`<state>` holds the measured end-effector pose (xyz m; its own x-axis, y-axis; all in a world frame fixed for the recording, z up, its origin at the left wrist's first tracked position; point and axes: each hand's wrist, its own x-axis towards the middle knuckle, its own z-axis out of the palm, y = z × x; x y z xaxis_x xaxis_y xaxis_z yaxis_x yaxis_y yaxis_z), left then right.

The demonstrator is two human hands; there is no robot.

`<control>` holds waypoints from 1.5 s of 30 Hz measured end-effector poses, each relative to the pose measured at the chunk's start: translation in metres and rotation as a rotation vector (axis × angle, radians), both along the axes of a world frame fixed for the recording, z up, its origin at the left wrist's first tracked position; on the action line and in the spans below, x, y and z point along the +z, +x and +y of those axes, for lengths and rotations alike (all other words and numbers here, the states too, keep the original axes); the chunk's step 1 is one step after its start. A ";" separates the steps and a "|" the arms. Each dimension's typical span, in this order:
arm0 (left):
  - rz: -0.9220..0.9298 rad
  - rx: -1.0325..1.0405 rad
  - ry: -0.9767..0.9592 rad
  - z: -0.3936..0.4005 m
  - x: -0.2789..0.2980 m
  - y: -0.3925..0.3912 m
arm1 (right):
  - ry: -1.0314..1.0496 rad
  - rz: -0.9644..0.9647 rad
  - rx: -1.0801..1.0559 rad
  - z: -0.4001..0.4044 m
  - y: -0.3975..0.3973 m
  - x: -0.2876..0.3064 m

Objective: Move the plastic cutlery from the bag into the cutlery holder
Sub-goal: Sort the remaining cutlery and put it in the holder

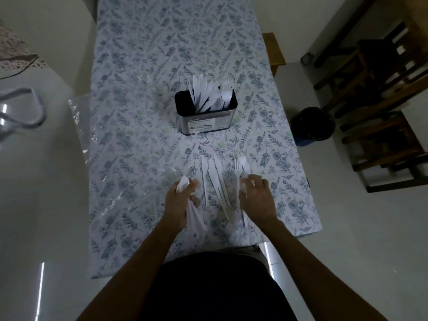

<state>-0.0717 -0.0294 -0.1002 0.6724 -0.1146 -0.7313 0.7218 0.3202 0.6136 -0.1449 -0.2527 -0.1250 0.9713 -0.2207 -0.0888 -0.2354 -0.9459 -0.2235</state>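
While the head view looks down over a long surface [143, 66] covered in a blue-and-white floral cloth, the left hand [179, 200] has its fingers curled round a bunch of white plastic spoons [184, 183], their bowls poking out above the thumb and their handles fanning out below the palm. Just right of it, three white plastic knives [214, 179] lie loose on the cloth, tips pointing away from the person. The right hand [256, 198] is lowered over a white plastic fork and spoon [240, 165], its fingers bent and touching their handles; whether they truly pinch them I cannot tell. Further back, near the middle of the surface, stands a dark rectangular metal cutlery holder [207, 119] with a paper label on its front, already stuffed with white knives, spoons and forks standing upright. A crumpled clear plastic bag [92, 144] lies flat at the left edge of the surface, well apart from the holder.
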 end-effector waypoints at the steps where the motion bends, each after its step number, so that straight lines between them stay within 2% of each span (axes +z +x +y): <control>1: 0.006 0.000 -0.003 0.000 0.000 0.000 | -0.009 0.027 0.038 0.002 0.002 -0.003; 3: 0.015 -0.005 -0.008 0.000 0.001 -0.001 | 0.020 0.031 0.093 0.012 0.005 -0.004; 7: -0.033 -0.079 -0.002 0.001 -0.001 -0.003 | 0.159 -0.128 0.144 0.049 0.006 0.014; 10: -0.077 -0.277 0.042 0.000 0.004 -0.003 | 0.539 -0.114 0.017 0.077 0.010 0.037; 13: -0.132 -0.421 0.026 0.005 0.017 0.006 | 0.927 0.059 -0.164 0.084 0.022 0.059; 16: -0.182 -0.547 0.113 0.019 0.029 0.021 | 1.183 0.192 -0.168 0.075 0.028 0.072; 21: -0.261 -0.787 0.098 0.022 0.043 0.023 | 1.112 0.185 -0.042 0.072 0.035 0.078; 26: -0.274 -0.911 0.012 0.017 0.049 0.019 | 1.248 0.237 -0.046 0.064 0.041 0.085; 28: -0.266 -0.952 0.012 0.016 0.052 0.020 | 1.211 0.285 0.018 0.060 0.043 0.090; 31: -0.282 -0.927 0.028 0.011 0.055 0.019 | 1.172 0.295 0.073 0.054 0.048 0.092; 34: -0.295 -0.883 0.089 0.010 0.054 0.021 | 1.171 0.200 0.049 0.044 0.055 0.096; 39: -0.421 -1.021 0.384 0.011 0.050 0.017 | 1.171 0.096 0.022 0.030 0.064 0.107; 42: -0.502 -0.889 0.429 0.009 0.044 0.013 | 1.247 0.191 0.018 0.031 0.066 0.117; 45: -0.598 -0.904 0.410 0.005 0.043 0.014 | 1.305 0.340 0.053 0.034 0.063 0.124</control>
